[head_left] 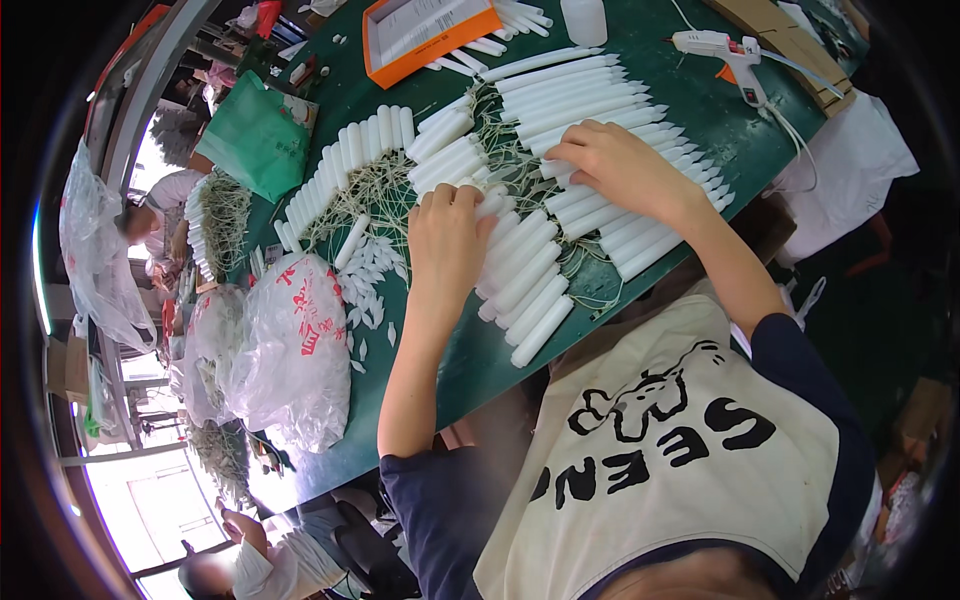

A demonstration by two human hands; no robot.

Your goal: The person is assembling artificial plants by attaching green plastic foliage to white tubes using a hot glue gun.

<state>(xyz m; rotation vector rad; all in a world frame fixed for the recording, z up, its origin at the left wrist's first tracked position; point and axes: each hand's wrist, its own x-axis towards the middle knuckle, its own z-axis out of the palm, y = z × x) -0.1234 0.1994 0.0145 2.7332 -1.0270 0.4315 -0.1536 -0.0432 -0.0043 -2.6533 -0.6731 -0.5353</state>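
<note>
Rows of white tube-shaped candle pieces [585, 95] lie side by side on a green table [470, 350], with thin wires [505, 155] tangled among them. My left hand [447, 240] rests palm down on the tubes near the middle of the rows, fingers bent over one tube's end. My right hand [620, 170] lies on the tubes to the right, fingers curled around the ends of a few of them. A nearer row of tubes [525, 285] runs toward the table's front edge.
A clear plastic bag [295, 350] with red print stands at the left, small white flame-shaped bits [368, 290] scattered beside it. An orange box [425, 35], a white glue gun [725, 50] and a green bag [255, 135] sit farther off. Other people work at the left and below.
</note>
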